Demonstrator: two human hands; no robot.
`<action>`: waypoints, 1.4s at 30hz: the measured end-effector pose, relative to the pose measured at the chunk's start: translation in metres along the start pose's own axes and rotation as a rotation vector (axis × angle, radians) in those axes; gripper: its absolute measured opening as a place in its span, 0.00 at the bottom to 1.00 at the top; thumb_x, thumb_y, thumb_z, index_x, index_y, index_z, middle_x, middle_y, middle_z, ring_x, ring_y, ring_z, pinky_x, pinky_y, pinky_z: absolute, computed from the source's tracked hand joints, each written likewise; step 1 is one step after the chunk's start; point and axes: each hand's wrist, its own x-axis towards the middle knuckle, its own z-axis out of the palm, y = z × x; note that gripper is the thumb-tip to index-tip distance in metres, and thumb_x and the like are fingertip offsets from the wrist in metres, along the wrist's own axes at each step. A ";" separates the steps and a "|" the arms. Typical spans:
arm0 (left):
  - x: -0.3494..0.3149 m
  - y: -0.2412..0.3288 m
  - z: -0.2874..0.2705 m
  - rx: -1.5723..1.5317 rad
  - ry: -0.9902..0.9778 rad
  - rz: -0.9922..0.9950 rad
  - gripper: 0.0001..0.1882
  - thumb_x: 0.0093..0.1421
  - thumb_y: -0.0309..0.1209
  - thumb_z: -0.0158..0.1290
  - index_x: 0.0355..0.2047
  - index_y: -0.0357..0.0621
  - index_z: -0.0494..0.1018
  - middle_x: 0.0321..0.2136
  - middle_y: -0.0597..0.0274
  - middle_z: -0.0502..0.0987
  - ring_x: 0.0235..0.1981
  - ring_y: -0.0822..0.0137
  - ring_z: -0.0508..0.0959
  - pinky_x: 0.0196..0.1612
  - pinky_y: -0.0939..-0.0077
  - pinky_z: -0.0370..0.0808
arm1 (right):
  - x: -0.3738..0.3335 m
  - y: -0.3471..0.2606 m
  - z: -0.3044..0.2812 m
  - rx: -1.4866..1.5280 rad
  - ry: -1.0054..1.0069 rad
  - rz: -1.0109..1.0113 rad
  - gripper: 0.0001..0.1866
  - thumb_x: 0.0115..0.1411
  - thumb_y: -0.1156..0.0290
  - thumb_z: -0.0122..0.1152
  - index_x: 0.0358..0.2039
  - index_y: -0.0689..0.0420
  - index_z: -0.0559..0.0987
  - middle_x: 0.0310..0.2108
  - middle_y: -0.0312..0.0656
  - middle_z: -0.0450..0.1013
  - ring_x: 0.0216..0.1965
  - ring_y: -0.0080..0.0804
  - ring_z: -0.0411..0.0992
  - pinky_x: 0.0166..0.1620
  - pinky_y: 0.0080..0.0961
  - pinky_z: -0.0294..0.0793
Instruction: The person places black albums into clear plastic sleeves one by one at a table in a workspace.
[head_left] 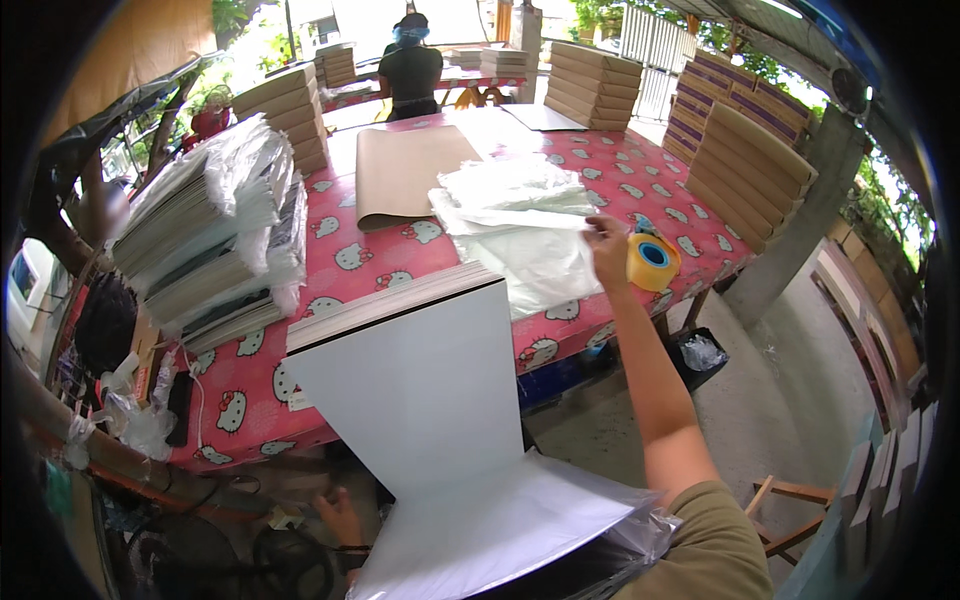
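My right hand (pixel 603 243) is closed on the edge of a clear plastic bag (pixel 530 219), part of a loose pile on the pink patterned table. Just right of that hand sits a yellow roll of tape (pixel 654 263) with a blue core. Low on the left, my left hand (pixel 342 517) has its fingers apart and holds nothing I can see. A thick stack of white boards (pixel 410 380) leans at the table's front edge. Nearer to me, white sheets in clear plastic (pixel 500 520) rest below the stack, partly hidden by my right sleeve.
Plastic-wrapped stacks (pixel 215 225) stand at the table's left. A brown sheet (pixel 410 170) lies beyond the bags. Brown packages are piled at the back (pixel 592 85) and right (pixel 750 170). A black bin (pixel 700 355) stands on the floor. Another person (pixel 410 70) is at the far table.
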 end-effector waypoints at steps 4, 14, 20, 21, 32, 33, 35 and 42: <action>0.034 0.109 -0.076 -0.317 0.170 0.166 0.14 0.55 0.30 0.48 0.39 0.35 0.64 0.36 0.60 0.67 0.39 0.70 0.66 0.46 0.75 0.61 | -0.051 -0.097 -0.026 -0.180 -0.142 -0.058 0.08 0.46 0.81 0.50 0.30 0.62 0.73 0.28 0.46 0.70 0.29 0.38 0.69 0.34 0.25 0.67; 0.014 0.304 -0.029 -0.589 -1.439 0.504 0.23 0.49 0.41 0.55 0.38 0.35 0.67 0.36 0.60 0.72 0.42 0.70 0.67 0.46 0.75 0.63 | -0.123 -0.260 -0.011 0.615 -1.654 -0.249 0.11 0.46 0.76 0.57 0.34 0.56 0.74 0.27 0.41 0.68 0.25 0.35 0.66 0.31 0.26 0.66; 0.016 0.312 -0.027 -0.851 -1.065 -0.090 0.12 0.54 0.35 0.52 0.34 0.38 0.70 0.26 0.71 0.72 0.26 0.82 0.68 0.30 0.87 0.66 | -0.116 -0.231 0.017 0.863 -0.917 0.293 0.27 0.48 0.73 0.61 0.48 0.59 0.63 0.33 0.37 0.68 0.28 0.17 0.66 0.33 0.14 0.65; 0.016 0.313 -0.029 -0.829 -0.975 -0.029 0.12 0.54 0.34 0.52 0.34 0.38 0.71 0.26 0.71 0.72 0.26 0.82 0.68 0.30 0.88 0.65 | -0.122 -0.229 0.019 0.868 -0.990 0.312 0.25 0.48 0.73 0.61 0.46 0.60 0.64 0.33 0.36 0.69 0.28 0.17 0.66 0.33 0.14 0.65; 0.029 0.310 -0.033 -1.108 -0.586 -0.073 0.09 0.52 0.22 0.52 0.35 0.39 0.71 0.26 0.69 0.74 0.25 0.82 0.69 0.27 0.90 0.65 | -0.126 -0.212 0.005 0.563 -1.259 0.402 0.07 0.52 0.71 0.57 0.27 0.63 0.75 0.21 0.35 0.70 0.25 0.19 0.68 0.32 0.16 0.66; 0.027 0.311 -0.029 -1.086 -0.601 -0.046 0.08 0.52 0.22 0.51 0.34 0.39 0.71 0.26 0.69 0.74 0.25 0.82 0.69 0.27 0.90 0.65 | -0.126 -0.214 0.010 0.574 -1.177 0.300 0.07 0.51 0.72 0.58 0.28 0.64 0.74 0.22 0.34 0.70 0.26 0.19 0.68 0.33 0.16 0.66; 0.023 0.308 -0.021 -1.031 -0.622 0.010 0.07 0.51 0.21 0.51 0.33 0.40 0.71 0.25 0.69 0.74 0.24 0.82 0.69 0.26 0.90 0.64 | -0.126 -0.221 0.026 0.603 -1.011 0.100 0.08 0.50 0.73 0.59 0.29 0.64 0.74 0.23 0.33 0.70 0.27 0.18 0.68 0.34 0.16 0.66; 0.017 0.301 -0.020 -0.997 -0.539 0.033 0.05 0.51 0.24 0.53 0.30 0.40 0.69 0.26 0.69 0.73 0.26 0.82 0.70 0.29 0.89 0.66 | -0.148 -0.227 0.038 0.696 -0.738 0.406 0.10 0.52 0.68 0.58 0.25 0.63 0.73 0.20 0.31 0.69 0.24 0.14 0.63 0.29 0.12 0.63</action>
